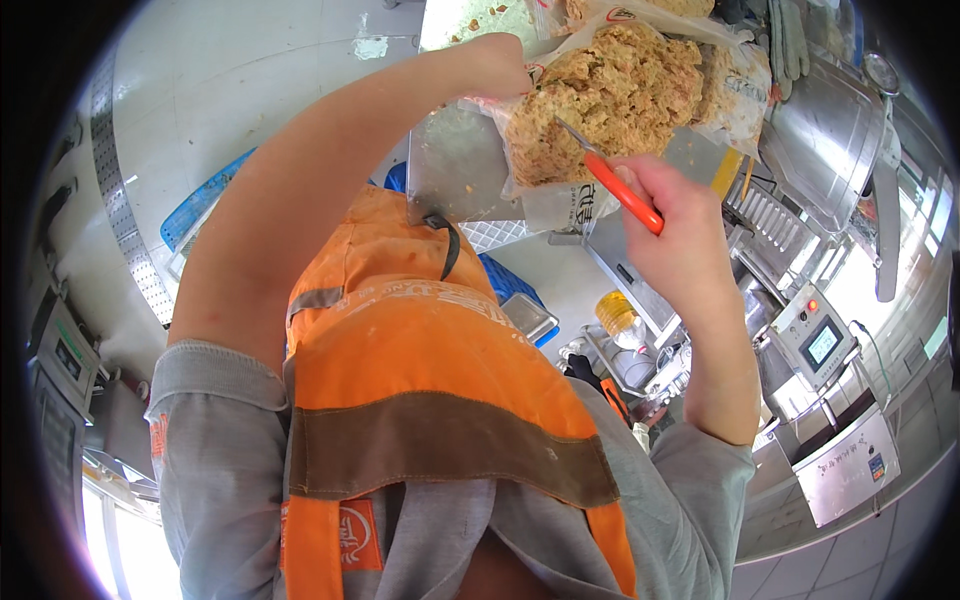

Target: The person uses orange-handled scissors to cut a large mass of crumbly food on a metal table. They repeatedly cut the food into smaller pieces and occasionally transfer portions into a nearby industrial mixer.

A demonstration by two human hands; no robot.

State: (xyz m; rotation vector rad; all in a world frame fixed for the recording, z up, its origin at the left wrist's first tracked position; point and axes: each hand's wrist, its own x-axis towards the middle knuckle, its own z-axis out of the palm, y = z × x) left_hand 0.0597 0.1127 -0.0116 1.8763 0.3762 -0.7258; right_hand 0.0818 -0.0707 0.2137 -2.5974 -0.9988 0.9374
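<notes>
A large mass of pale brown, coarse food mixture, like minced filling [600, 97], lies in an opened clear plastic bag [544, 206] that bears printing. My left hand [499, 67] is at the bag's left edge, its fingers closed on the plastic and partly hidden. In my right hand [671, 202] is the orange-red handle of a small knife [626, 193]. Its thin blade points up and left, with the tip over or against the mixture. The bag rests on a stainless steel table [454, 165].
More bagged mixture [731, 90] sits beside the opened bag. Grey gloves [787, 45] and a metal tray or lid [821, 135] are at the right. Below stands a bottle of yellow liquid [619, 315]. A machine control panel [816, 337] is farther right.
</notes>
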